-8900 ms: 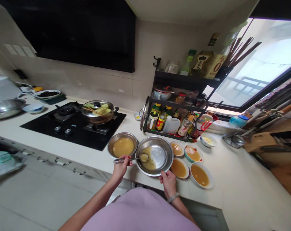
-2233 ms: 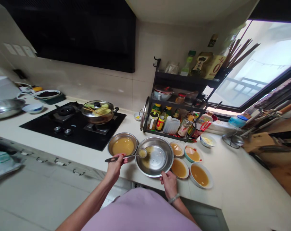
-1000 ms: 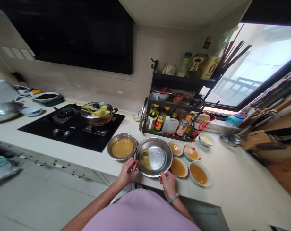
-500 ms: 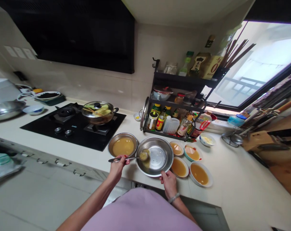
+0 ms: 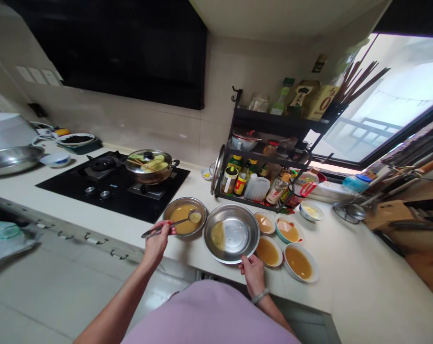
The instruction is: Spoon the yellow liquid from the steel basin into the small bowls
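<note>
At the front edge of the counter [image 5: 345, 267], the left hand [image 5: 158, 241] is gripping the ladle [image 5: 169, 225] far back on its handle, fingers closed round it. The ladle's cup is hanging full just above the small basin [image 5: 185, 199], which is sitting well filled with yellow-brown liquid [image 5: 182, 224]. The right hand [image 5: 252, 274] is pinching the near rim of the big basin [image 5: 237, 234], thumb on top, apparently tipping it a little. A small pool [image 5: 218, 235] is lying at that basin's left side. The big basin is sitting just beside the small one, to its right.

Doing this step well, as I judge it:
- **Pouring:** the cup should be going low over the middle of the small basin and tipping slowly. That basin is looking fairly full, and a splash would be landing on the counter.
- **Left wrist:** with the grip so far back on a long handle, it needs to be staying steady.
- **Right hand:** it is best holding the tilt, so the leftover is gathering in one spot.

Count:
- two steel basins
- one ladle
- four bowls [image 5: 309, 277] of the same liquid, right of the big basin
- one more small bowl [image 5: 311, 210] with pale contents, nearer the rack [image 5: 273, 125]
- one lidded pot [image 5: 152, 165] on the hob [image 5: 94, 186], toward the back left
</note>
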The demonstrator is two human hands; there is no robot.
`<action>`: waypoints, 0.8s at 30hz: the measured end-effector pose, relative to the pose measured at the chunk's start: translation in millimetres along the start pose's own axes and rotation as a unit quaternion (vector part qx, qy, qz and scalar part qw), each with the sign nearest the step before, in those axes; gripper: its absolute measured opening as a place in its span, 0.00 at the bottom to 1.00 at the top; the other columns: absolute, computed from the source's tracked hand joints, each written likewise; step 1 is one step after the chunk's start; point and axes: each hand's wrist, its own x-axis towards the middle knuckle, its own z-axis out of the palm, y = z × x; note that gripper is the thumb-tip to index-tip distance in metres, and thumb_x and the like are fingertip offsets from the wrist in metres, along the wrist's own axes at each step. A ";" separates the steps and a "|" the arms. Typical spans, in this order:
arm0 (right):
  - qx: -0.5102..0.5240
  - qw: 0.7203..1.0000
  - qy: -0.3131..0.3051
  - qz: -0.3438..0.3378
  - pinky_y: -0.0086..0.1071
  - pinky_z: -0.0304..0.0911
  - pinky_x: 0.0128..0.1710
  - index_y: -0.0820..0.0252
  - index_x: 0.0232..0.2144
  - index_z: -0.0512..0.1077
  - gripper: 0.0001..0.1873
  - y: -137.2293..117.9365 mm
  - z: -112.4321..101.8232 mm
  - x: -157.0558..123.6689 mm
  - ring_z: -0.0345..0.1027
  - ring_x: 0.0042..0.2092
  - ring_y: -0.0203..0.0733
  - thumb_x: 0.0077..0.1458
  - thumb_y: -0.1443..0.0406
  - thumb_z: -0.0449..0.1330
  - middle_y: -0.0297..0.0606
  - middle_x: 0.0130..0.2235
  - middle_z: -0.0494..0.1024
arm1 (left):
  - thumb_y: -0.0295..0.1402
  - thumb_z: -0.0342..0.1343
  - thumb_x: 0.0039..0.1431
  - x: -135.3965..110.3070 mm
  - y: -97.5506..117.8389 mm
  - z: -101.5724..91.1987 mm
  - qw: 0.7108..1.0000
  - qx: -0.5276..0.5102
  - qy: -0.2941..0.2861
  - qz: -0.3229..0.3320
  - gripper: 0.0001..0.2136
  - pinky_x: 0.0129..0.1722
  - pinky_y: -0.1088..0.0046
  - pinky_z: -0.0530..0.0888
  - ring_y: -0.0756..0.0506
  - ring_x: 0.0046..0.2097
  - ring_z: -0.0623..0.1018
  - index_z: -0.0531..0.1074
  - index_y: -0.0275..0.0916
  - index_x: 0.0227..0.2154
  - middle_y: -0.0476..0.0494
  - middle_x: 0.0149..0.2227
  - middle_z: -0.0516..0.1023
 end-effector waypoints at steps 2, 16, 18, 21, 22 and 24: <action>0.002 1.000 -0.002 0.001 0.26 0.51 0.15 0.59 0.14 0.65 0.11 -2.1 0.0 -1.5 0.57 0.16 0.33 0.38 0.59 0.57 0.31 0.13 0.67 | 0.41 0.56 0.51 -0.1 -1.5 -6.0 0.994 0.083 -0.024 0.066 0.11 0.31 0.69 0.74 0.45 0.27 0.78 0.73 0.38 0.31 0.46 0.25 0.77; -0.008 1.000 -0.003 0.000 0.26 0.51 0.16 0.59 0.15 0.65 0.12 0.3 0.3 -2.9 0.57 0.16 0.34 0.39 0.57 0.58 0.31 0.14 0.67 | 0.30 0.50 0.59 -27.0 -11.9 10.6 0.890 0.221 -0.197 0.348 0.07 0.34 0.74 0.72 0.48 0.32 0.75 0.73 0.41 0.35 0.41 0.34 0.74; -0.010 1.000 0.000 0.000 0.26 0.51 0.16 0.59 0.15 0.65 0.12 -0.2 0.8 -3.6 0.57 0.16 0.33 0.39 0.57 0.58 0.31 0.14 0.67 | 0.30 0.49 0.59 -33.9 -17.4 20.5 0.886 0.213 -0.237 0.337 0.08 0.32 0.75 0.72 0.49 0.31 0.74 0.73 0.41 0.35 0.42 0.33 0.74; -0.011 1.000 0.000 -0.001 0.26 0.51 0.16 0.59 0.15 0.65 0.11 -1.9 1.3 -5.0 0.57 0.16 0.34 0.39 0.58 0.58 0.31 0.13 0.67 | 0.30 0.47 0.61 -42.9 -26.5 34.5 0.872 0.219 -0.289 0.328 0.09 0.33 0.74 0.71 0.49 0.31 0.74 0.73 0.40 0.34 0.43 0.31 0.73; -0.011 1.000 0.000 0.000 0.26 0.51 0.16 0.59 0.15 0.65 0.11 -2.5 1.4 -5.4 0.57 0.16 0.34 0.39 0.58 0.58 0.31 0.13 0.67 | 0.31 0.47 0.61 -45.2 -28.9 38.4 0.870 0.218 -0.300 0.327 0.09 0.33 0.74 0.71 0.48 0.32 0.73 0.73 0.40 0.33 0.43 0.30 0.73; -0.011 1.000 0.002 0.003 0.27 0.51 0.16 0.59 0.15 0.66 0.11 -3.2 1.4 -6.0 0.57 0.16 0.34 0.39 0.58 0.57 0.31 0.13 0.67 | 0.32 0.47 0.60 -48.7 -32.5 44.4 0.873 0.204 -0.312 0.313 0.10 0.33 0.73 0.71 0.48 0.31 0.73 0.74 0.40 0.32 0.43 0.29 0.73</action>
